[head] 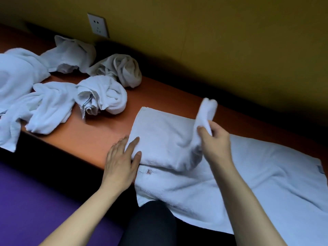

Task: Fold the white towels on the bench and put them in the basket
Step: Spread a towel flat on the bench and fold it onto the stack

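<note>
Where it lies: orange bench under a mustard wall.
Towel: long axis runs along the bench.
Left hand: flat on its fold.
Right hand: pinching a raised corner.

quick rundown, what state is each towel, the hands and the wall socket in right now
towel being folded: partly folded, right end lifted
flat towel: spread open under it, small reddish mark near its left edge
crumpled towels: unfolded, heaped at the bench's left end
left hand: fingers straight, pressing the fold's left edge
right hand: pinching the lifted end
wall socket: nothing plugged in
basket: not in view
</note>
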### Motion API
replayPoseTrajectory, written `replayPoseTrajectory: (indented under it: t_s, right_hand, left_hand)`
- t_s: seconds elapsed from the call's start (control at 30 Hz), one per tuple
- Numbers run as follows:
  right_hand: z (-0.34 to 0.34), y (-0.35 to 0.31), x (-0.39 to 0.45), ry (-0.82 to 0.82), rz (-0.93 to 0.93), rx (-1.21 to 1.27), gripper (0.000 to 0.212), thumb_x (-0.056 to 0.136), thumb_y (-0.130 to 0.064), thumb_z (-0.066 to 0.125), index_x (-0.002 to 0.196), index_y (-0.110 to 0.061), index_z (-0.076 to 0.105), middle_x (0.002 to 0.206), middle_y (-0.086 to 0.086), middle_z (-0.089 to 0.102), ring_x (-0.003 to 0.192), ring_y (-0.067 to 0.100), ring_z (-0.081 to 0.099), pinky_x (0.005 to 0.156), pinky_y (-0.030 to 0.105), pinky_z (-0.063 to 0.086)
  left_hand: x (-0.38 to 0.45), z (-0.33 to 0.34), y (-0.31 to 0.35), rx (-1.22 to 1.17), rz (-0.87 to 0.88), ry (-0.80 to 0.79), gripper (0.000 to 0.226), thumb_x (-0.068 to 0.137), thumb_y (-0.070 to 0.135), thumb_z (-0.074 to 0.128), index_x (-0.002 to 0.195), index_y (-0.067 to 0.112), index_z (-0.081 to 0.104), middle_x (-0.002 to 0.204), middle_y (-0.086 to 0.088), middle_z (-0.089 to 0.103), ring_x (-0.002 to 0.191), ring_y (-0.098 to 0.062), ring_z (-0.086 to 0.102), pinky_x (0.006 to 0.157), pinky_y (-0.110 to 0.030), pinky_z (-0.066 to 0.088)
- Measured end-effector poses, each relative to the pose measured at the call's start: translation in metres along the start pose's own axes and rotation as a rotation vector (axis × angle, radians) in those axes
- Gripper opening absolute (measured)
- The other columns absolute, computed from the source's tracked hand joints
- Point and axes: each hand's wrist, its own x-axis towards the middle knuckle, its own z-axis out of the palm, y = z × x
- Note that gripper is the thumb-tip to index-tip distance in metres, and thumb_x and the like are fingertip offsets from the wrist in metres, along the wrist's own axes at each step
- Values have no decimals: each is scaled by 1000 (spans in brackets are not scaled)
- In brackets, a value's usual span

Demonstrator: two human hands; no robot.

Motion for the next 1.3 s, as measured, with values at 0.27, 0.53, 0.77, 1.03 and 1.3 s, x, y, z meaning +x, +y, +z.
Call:
replayPoseTrajectory:
  t_s: [0.27,0.53,0.77,1.03,1.3]
  right_hand:
    - [107,-47,-30,-212,-145,-238,15,94,-24,48,96,-19,62,83,1,64,79,25,57,66,34,42]
    - [132,-32,-32,-459,-6,-255,43,99,-42,52,135,-19,60,121,3,66,113,20,61,97,32,45]
    - [57,19,-19,57,164,-233,23,94,-37,56,115,-28,52,103,2,62,90,20,61,70,30,40]
    - [66,24,-8,-260,596,280,47,85,-44,73,119,-12,64,109,6,75,96,26,73,91,42,59]
    - [32,16,-17,-227,420,376,29,86,-24,73,114,-18,69,105,2,77,93,23,75,83,40,62]
  left_hand:
    - [9,-17,-9,-333,-68,-1,56,99,39,36,152,22,40,153,3,47,141,-18,42,119,-38,28]
    - [16,-32,-10,-650,-243,-26,45,110,37,28,146,22,50,147,6,53,140,-11,43,115,-25,29]
    - [40,-45,18,-443,-431,-81,44,100,46,47,131,18,59,132,-7,62,128,-32,49,108,-41,39]
    - [70,-66,42,-705,-741,-243,40,82,43,66,88,4,64,64,-16,63,55,-26,56,60,-28,43]
    - [40,-63,55,-915,-525,-230,26,89,5,65,114,7,67,95,-5,75,81,-21,70,77,-36,57]
